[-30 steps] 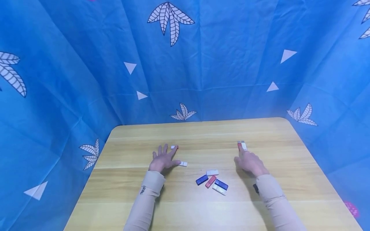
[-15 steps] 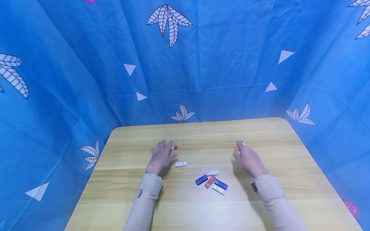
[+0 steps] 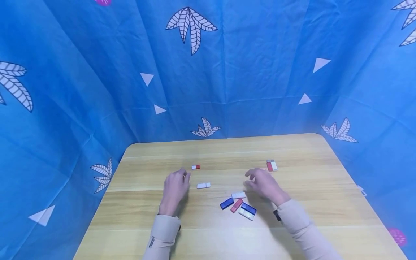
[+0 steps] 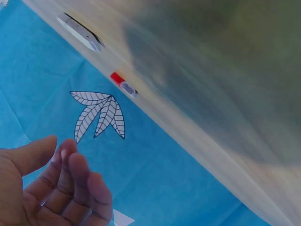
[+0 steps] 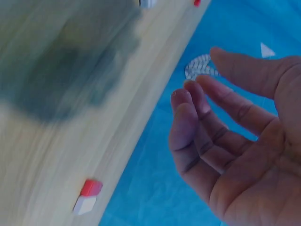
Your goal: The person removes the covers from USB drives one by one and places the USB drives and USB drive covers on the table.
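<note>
My left hand (image 3: 174, 187) hovers over the left of the table, its fingers loosely bent around nothing. Just right of it lies a white USB stick (image 3: 203, 185), and farther back a small red-and-white USB stick (image 3: 195, 167); the left wrist view shows this red-and-white stick (image 4: 123, 84) too. My right hand (image 3: 264, 185) is above the table with thumb and fingers apart and nothing between them, as the right wrist view confirms. Behind it a red stick (image 3: 269, 165) and a white stick (image 3: 274, 165) with grey ends lie side by side.
Between the hands, nearer me, is a loose cluster: a white stick (image 3: 238, 195), a blue stick (image 3: 226, 203), a red stick (image 3: 237, 205), another blue stick (image 3: 248, 208) and another white one (image 3: 246, 214). A blue patterned curtain (image 3: 260, 79) surrounds the wooden table (image 3: 208, 238).
Both hands have lifted off the sticks and drawn back toward me, the right one also moving left. The left fingers went from spread to bent. The sticks stay about where they were.
</note>
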A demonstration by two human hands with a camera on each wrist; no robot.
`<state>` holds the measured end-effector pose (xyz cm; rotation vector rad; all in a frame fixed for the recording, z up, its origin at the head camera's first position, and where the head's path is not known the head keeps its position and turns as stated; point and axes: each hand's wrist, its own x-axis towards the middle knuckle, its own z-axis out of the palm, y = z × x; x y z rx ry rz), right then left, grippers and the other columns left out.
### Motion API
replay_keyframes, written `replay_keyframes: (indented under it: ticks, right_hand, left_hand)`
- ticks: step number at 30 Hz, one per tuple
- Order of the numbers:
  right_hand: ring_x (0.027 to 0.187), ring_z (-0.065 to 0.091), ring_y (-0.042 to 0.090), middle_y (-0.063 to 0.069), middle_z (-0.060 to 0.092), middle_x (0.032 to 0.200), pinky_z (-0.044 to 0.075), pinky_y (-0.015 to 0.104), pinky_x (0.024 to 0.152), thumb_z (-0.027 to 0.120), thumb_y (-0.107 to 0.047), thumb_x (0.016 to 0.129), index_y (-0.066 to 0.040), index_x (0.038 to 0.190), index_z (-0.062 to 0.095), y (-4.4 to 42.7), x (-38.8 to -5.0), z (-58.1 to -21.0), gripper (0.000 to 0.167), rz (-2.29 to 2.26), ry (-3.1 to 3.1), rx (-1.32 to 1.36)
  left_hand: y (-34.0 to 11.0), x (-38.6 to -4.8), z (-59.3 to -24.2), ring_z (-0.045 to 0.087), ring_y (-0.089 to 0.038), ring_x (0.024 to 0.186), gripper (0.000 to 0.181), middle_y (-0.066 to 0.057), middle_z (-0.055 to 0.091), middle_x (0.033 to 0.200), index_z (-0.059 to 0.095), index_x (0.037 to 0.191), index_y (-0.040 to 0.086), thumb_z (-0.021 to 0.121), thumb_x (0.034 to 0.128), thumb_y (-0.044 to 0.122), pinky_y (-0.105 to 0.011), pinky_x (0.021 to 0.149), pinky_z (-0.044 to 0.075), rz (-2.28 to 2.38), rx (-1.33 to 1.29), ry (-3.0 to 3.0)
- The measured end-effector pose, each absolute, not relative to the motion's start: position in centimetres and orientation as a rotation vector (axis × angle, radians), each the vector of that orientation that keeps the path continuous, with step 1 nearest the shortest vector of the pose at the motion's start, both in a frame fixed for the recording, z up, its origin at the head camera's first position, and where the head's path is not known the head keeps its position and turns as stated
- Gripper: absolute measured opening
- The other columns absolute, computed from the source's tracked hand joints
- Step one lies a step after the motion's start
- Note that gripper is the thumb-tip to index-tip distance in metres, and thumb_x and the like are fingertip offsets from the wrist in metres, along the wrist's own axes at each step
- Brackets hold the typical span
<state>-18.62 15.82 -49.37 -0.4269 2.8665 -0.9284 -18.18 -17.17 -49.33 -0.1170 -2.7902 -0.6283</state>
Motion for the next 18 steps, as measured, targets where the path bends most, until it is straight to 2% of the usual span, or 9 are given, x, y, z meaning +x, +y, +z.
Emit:
replay_keyframes:
  ticks: [7, 18]
  right_hand:
    - [0.087, 0.067, 0.021, 0.011, 0.072, 0.098, 0.059, 0.043, 0.083, 0.077, -0.010, 0.087, -0.001, 0.111, 0.074, 13.8, -17.5, -50.7, 0.026, -0.823, 2.785, -0.537]
    - [0.092, 0.069, 0.025, 0.013, 0.074, 0.099, 0.059, 0.047, 0.086, 0.073, -0.001, 0.086, 0.000, 0.104, 0.076, 13.4, -16.9, -51.6, 0.018, -0.764, 2.763, -0.679]
  left_hand:
    - [-16.8, -16.6, -49.5, 0.055, -0.011, 0.056, 0.013, -0.003, 0.068, 0.069, 0.073, 0.092, 0.006, 0.068, 0.0959, 0.017, -0.024, 0.052, 0.045, -0.697, -0.082, -2.797]
    - [-16.0, -16.0, -50.1, 0.051, -0.008, 0.055, 0.014, 0.000, 0.066, 0.068, 0.072, 0.092, 0.007, 0.067, 0.0968, 0.019, -0.021, 0.051, 0.043, -0.773, -0.096, -2.837]
